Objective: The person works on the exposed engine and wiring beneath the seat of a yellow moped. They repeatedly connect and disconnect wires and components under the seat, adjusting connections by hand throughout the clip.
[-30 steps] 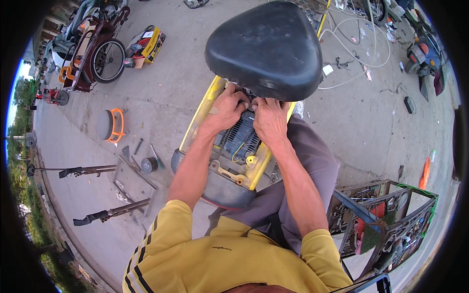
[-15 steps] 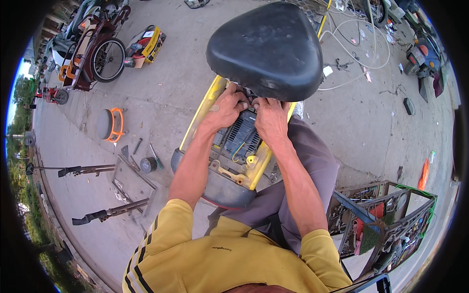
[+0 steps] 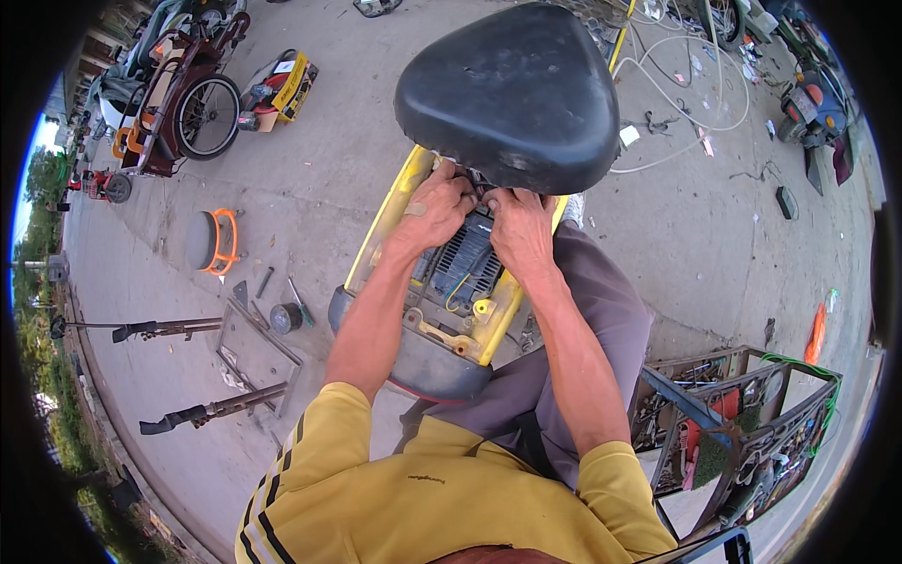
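Observation:
Both my hands reach into the rear of a yellow scooter frame (image 3: 390, 221), just under the edge of its black saddle (image 3: 512, 94). My left hand (image 3: 438, 207) has its fingers bent and pinched together near dark wiring. Close beside it, my right hand (image 3: 521, 226) is closed too, its fingertips almost meeting the left ones. What either hand grips is hidden by fingers and saddle. Below them lies a finned black controller box (image 3: 465, 263) with a thin yellow wire (image 3: 458, 289) on it. A dark rear cover (image 3: 423, 362) closes the end nearest me.
At the lower right stands a metal tool cart (image 3: 733, 432) full of tools. An orange-rimmed stool (image 3: 216, 240), a screwdriver (image 3: 301, 299), a round black tin (image 3: 285, 318) and a metal frame (image 3: 254, 352) are on the left. A pale hose (image 3: 733, 117) coils at the upper right.
The hands stay at the same place under the saddle, with hardly any finger movement. The view has shifted very slightly.

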